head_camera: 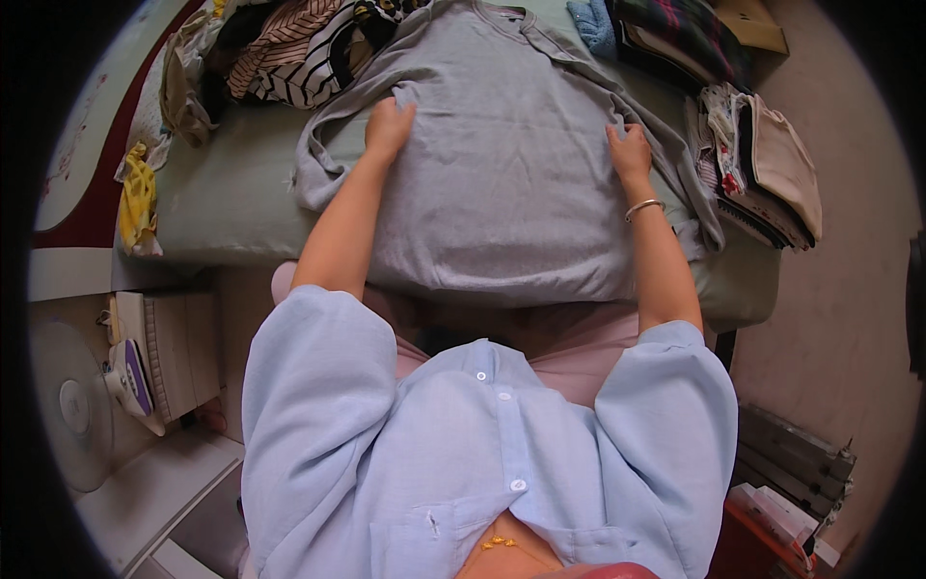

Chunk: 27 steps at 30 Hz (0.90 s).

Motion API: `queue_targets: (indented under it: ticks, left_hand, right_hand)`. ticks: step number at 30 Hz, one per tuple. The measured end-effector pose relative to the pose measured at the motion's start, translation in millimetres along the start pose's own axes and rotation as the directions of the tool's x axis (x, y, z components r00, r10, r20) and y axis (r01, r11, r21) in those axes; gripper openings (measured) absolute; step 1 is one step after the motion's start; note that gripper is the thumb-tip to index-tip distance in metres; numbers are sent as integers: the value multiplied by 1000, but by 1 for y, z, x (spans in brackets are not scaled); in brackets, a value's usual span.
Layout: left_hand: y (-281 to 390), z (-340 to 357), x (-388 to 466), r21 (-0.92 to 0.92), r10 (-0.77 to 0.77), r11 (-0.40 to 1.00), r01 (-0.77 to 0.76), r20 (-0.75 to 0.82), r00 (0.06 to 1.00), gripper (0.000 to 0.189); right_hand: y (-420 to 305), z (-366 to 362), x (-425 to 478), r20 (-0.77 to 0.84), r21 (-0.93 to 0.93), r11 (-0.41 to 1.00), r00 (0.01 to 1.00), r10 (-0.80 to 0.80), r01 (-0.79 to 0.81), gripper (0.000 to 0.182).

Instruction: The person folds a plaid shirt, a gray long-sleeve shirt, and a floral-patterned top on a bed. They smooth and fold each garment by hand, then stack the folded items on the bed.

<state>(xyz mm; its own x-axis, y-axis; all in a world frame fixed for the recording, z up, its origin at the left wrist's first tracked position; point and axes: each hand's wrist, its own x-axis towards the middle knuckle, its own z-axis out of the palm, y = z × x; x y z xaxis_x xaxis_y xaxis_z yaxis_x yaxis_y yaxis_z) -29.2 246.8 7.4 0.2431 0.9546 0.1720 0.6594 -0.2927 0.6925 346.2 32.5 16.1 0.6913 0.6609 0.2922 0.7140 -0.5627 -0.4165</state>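
A grey long-sleeved sweatshirt (499, 174) lies spread on the green-covered bed (231, 195). Its neckline points away from me, and the hem hangs near the bed's front edge over my lap. My left hand (391, 130) grips the cloth at the left side of the body, below the armpit. On the opposite side, my right hand (631, 150) pinches the fabric at about the same height. Both sleeves fall loosely outward past my hands. Light creases run across the chest.
Rumpled striped clothes (311, 58) are heaped at the far left, with a yellow cloth (137, 199) near the bed's left edge. Folded garments (778, 166) stand stacked at the right, behind them a plaid pile (687, 36). A fan (72, 409) is low on the left.
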Motion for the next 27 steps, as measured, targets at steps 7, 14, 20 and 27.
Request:
queue_targets:
  ticks: [7, 14, 20, 27]
  left_hand:
    - [-59, -18, 64, -52, 56, 996, -68, -218, 974, 39]
    - [-86, -20, 92, 61, -64, 995, 78, -209, 976, 41]
    - [-60, -35, 67, -144, -94, 984, 106, 92, 991, 33]
    - [-20, -80, -109, -671, -162, 622, 404, 395, 904, 37]
  right_hand:
    - [68, -11, 52, -140, -10, 1000, 990, 0, -2, 30]
    - [72, -2, 61, -152, -71, 991, 983, 101, -113, 32]
    - [71, -14, 43, -11, 198, 980, 1000, 12, -10, 47]
    - [67, -77, -92, 423, 689, 609, 900, 102, -393, 36]
